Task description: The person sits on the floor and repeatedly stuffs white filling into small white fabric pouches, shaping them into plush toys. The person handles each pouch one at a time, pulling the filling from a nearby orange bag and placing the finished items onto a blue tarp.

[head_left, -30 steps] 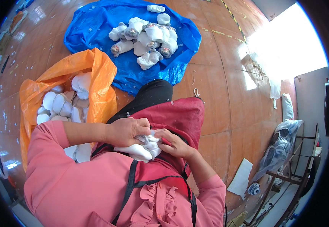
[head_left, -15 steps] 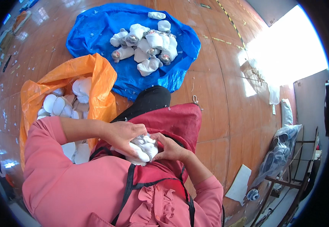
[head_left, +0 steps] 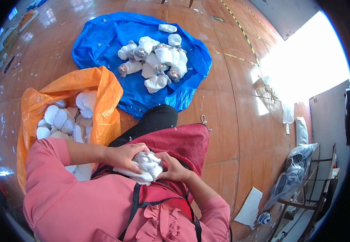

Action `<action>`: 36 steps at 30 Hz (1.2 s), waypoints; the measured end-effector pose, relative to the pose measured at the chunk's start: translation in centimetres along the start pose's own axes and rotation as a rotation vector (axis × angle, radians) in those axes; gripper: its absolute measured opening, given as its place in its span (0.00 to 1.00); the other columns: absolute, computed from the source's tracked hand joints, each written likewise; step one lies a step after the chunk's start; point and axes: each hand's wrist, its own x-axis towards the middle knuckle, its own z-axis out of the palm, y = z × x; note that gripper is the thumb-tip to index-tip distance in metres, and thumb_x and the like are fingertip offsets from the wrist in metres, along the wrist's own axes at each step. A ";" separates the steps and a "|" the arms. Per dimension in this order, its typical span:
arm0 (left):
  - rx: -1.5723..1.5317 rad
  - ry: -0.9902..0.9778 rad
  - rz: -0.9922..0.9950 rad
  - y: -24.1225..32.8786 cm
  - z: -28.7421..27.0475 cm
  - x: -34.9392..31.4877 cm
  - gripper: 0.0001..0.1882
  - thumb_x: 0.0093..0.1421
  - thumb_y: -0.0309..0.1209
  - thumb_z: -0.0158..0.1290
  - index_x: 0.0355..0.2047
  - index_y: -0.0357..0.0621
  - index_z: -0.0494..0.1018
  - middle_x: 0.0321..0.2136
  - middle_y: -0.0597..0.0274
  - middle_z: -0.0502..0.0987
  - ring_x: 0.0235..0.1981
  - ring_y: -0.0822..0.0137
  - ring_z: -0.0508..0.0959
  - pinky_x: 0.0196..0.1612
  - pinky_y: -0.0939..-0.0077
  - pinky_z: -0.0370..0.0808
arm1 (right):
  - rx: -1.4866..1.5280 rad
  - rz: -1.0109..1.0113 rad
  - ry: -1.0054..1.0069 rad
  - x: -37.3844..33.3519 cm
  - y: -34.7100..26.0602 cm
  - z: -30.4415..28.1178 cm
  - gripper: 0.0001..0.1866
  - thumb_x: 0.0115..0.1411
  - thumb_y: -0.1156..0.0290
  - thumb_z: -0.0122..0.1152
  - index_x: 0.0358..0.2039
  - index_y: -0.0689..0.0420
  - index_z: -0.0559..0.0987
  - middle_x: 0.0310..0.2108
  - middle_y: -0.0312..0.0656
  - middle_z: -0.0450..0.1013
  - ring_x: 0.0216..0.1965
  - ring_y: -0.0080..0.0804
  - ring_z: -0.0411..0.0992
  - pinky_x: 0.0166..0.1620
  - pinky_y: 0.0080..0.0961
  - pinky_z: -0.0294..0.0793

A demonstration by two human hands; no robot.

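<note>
Over my lap, my left hand (head_left: 123,157) and my right hand (head_left: 175,167) grip a bunched soft white cloth piece (head_left: 147,171) from both sides. Grey folds show at its top, between my fingers. It resembles the soft toy pieces on the blue sheet, though its exact kind is unclear. My fingertips press into the folds and partly hide it. Underneath lies a dark red apron (head_left: 185,142) with black edging.
Ahead, a blue plastic sheet (head_left: 102,44) bears a heap of white-and-grey soft toy pieces (head_left: 154,60). At my left stands an orange sack (head_left: 108,90) holding white padded pieces (head_left: 64,119). A metal rack (head_left: 304,204) and a filled clear bag (head_left: 289,171) are at right.
Both hands keep hold of the cloth piece and have shifted slightly, working its folds; more grey shows at its top. The surroundings sit a little lower in view.
</note>
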 end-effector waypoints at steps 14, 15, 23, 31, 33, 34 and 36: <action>0.040 0.320 0.189 -0.2 2.1 0.1 0.30 0.47 0.33 0.69 0.48 0.39 0.69 0.44 0.55 0.71 0.46 0.60 0.73 0.50 0.69 0.69 | -0.059 -0.146 0.120 -0.3 2.4 0.9 0.44 0.44 0.59 0.78 0.57 0.62 0.64 0.53 0.52 0.67 0.55 0.47 0.67 0.59 0.36 0.64; 0.031 0.337 0.193 -0.3 2.2 0.1 0.30 0.47 0.32 0.69 0.48 0.39 0.69 0.44 0.55 0.71 0.46 0.61 0.74 0.50 0.69 0.70 | -0.065 -0.155 0.123 -0.2 2.5 0.9 0.44 0.44 0.60 0.78 0.57 0.62 0.63 0.53 0.52 0.66 0.56 0.47 0.67 0.59 0.36 0.64; -0.223 0.424 0.068 -1.3 2.7 0.7 0.28 0.48 0.31 0.68 0.48 0.38 0.70 0.42 0.57 0.75 0.44 0.65 0.75 0.50 0.70 0.71 | 0.077 -0.115 0.195 0.0 2.7 1.4 0.43 0.48 0.55 0.75 0.56 0.61 0.63 0.51 0.48 0.66 0.52 0.38 0.67 0.56 0.32 0.66; -0.130 0.399 0.161 -0.6 1.5 1.9 0.31 0.47 0.37 0.69 0.49 0.39 0.70 0.42 0.57 0.75 0.45 0.64 0.75 0.51 0.71 0.70 | 0.135 -0.110 0.264 -0.1 2.8 0.8 0.45 0.49 0.45 0.73 0.56 0.61 0.61 0.49 0.46 0.66 0.51 0.35 0.66 0.55 0.31 0.65; -0.117 0.390 0.182 -0.5 1.4 2.1 0.31 0.47 0.38 0.69 0.49 0.39 0.70 0.43 0.57 0.74 0.45 0.63 0.75 0.51 0.70 0.70 | 0.128 -0.126 0.276 -0.2 2.9 0.8 0.45 0.49 0.46 0.72 0.56 0.61 0.61 0.49 0.46 0.66 0.51 0.34 0.66 0.56 0.31 0.65; -0.114 0.386 0.194 -0.5 1.3 2.3 0.31 0.47 0.37 0.69 0.49 0.39 0.70 0.43 0.57 0.74 0.45 0.63 0.75 0.51 0.70 0.70 | 0.115 -0.138 0.283 -0.3 2.7 0.8 0.44 0.50 0.47 0.72 0.56 0.62 0.61 0.49 0.46 0.66 0.52 0.34 0.66 0.56 0.31 0.65; -0.084 0.383 0.218 -0.5 1.2 2.6 0.31 0.47 0.38 0.69 0.49 0.39 0.70 0.43 0.57 0.73 0.46 0.63 0.74 0.50 0.70 0.70 | 0.120 -0.155 0.309 -0.3 3.0 1.0 0.43 0.51 0.49 0.72 0.56 0.62 0.61 0.49 0.45 0.66 0.52 0.34 0.66 0.56 0.30 0.65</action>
